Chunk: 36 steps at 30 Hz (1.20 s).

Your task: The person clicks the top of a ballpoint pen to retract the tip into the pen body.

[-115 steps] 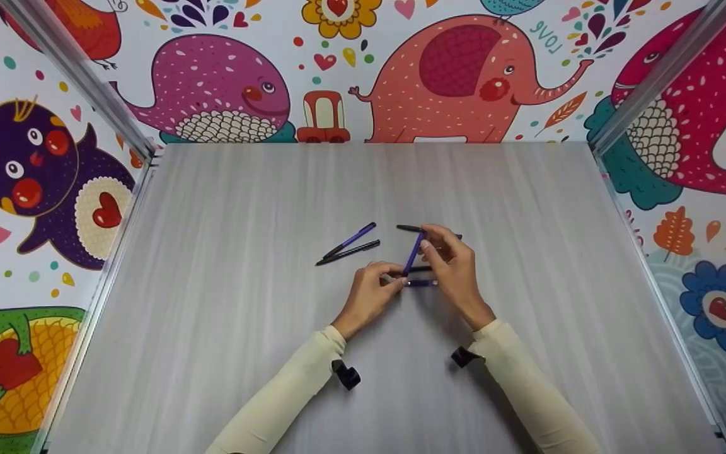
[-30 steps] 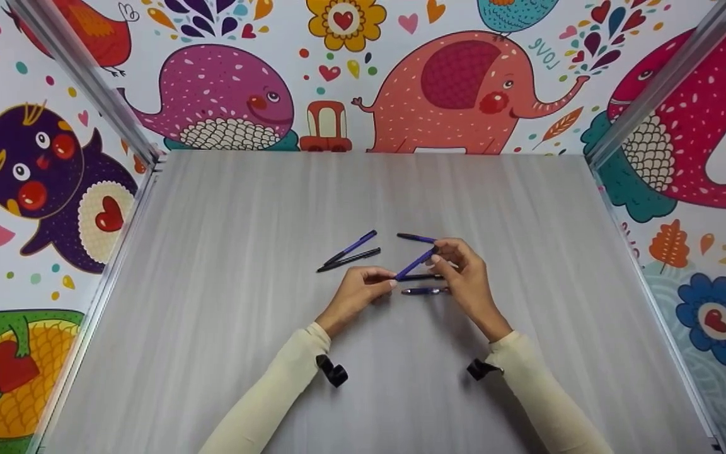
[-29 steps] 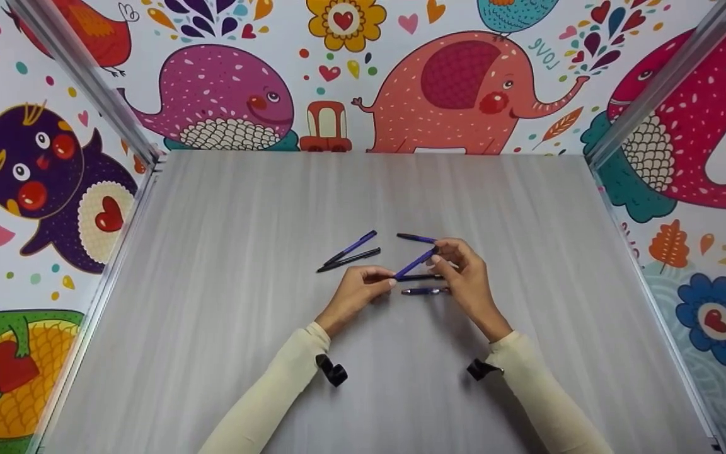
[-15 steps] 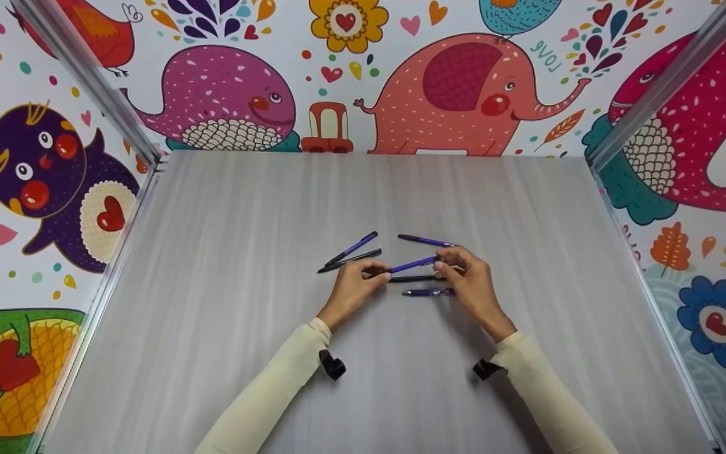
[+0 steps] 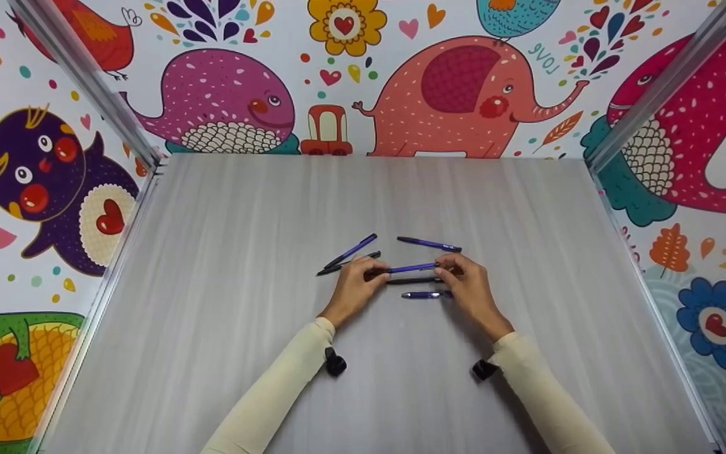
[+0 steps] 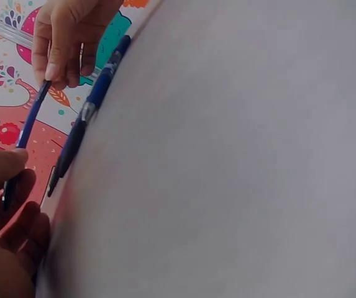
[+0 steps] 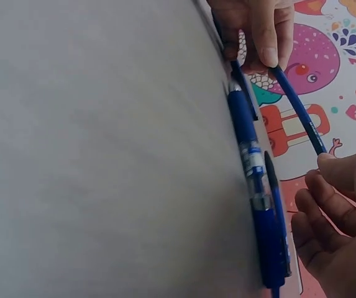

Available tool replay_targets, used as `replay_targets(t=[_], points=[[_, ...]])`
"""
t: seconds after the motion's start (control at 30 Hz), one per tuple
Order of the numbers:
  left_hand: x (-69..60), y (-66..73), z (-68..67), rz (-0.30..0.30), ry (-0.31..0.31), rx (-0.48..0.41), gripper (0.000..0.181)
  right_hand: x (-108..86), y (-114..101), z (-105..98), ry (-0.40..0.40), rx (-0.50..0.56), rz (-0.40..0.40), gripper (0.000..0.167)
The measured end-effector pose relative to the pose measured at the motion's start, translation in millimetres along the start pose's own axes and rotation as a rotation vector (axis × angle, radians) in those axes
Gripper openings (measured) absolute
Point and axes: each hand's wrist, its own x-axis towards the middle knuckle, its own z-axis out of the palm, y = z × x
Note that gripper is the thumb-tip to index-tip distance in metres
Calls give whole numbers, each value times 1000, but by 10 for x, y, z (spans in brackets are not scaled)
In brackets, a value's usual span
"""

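Observation:
Both hands hold one blue pen with dark ends (image 5: 413, 268) off the table, almost level from left to right. The left hand (image 5: 355, 287) pinches its dark end between thumb and fingers. At the other end, the right hand (image 5: 469, 284) pinches it with thumb and forefinger; the left wrist view also shows this pen (image 6: 31, 121) spanning the hands. Under it a black pen (image 5: 412, 281) lies on the table. Nearer the person is a thicker blue pen (image 5: 423, 295), its right end by the right hand. This pen (image 7: 258, 186) looks large in the right wrist view.
Behind the right hand lies a blue and black pen (image 5: 429, 243). To the left, another blue and black pen (image 5: 351, 250) and a black pen (image 5: 369, 256) nearly meet at their tips; the left hand partly covers the black one. Printed walls border the grey table (image 5: 243, 252).
The held pen has swung from a steep slant to nearly level. The right hand has moved right and down, uncovering the pen behind it. The left hand now partly covers the black pen.

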Motion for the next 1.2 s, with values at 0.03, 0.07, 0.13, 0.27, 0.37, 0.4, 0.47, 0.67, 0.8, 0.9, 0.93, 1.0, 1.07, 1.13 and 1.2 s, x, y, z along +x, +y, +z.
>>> replay_targets(t=[0.03, 0.07, 0.13, 0.27, 0.37, 0.4, 0.47, 0.67, 0.8, 0.9, 0.93, 1.0, 1.07, 1.13, 1.2], points=[[-1, -50, 17, 30, 16, 5, 11, 0, 15, -3, -4, -10, -8, 14], [0, -76, 27, 50, 27, 8, 11, -1, 26, -8, -9, -19, -17, 14], [4, -124, 51, 80, 48, 8, 11, 1, 47, -18, -18, -46, -41, 14], [23, -206, 110, 80, 73, 18, 11, 2, 78, -33, -35, -138, -95, 14], [34, -248, 148, 52, 83, 35, 12, 10, 93, -37, -47, -197, -128, 13], [37, -245, 153, 43, 83, 40, 12, 15, 96, -37, -49, -211, -136, 13], [38, -205, 145, 34, 78, 49, 12, 28, 104, -37, -48, -229, -146, 13], [44, -63, 105, -23, 20, 90, 14, 53, 128, -43, -50, -271, -135, 11], [38, -47, 107, -31, 2, 139, 14, 60, 128, -41, -61, -290, -111, 9], [33, -52, 116, -15, -1, 165, 14, 72, 134, -35, -64, -307, -98, 9], [34, -52, 119, -8, -1, 171, 14, 76, 136, -32, -64, -309, -92, 9], [37, -55, 127, 7, -1, 185, 14, 87, 137, -26, -61, -324, -80, 10], [42, -54, 133, 15, -1, 202, 13, 100, 136, -20, -58, -331, -67, 11], [50, -52, 140, 22, -3, 221, 13, 109, 137, -13, -53, -335, -55, 12], [54, -55, 144, 25, -9, 240, 12, 117, 147, -5, -51, -343, -46, 12]])
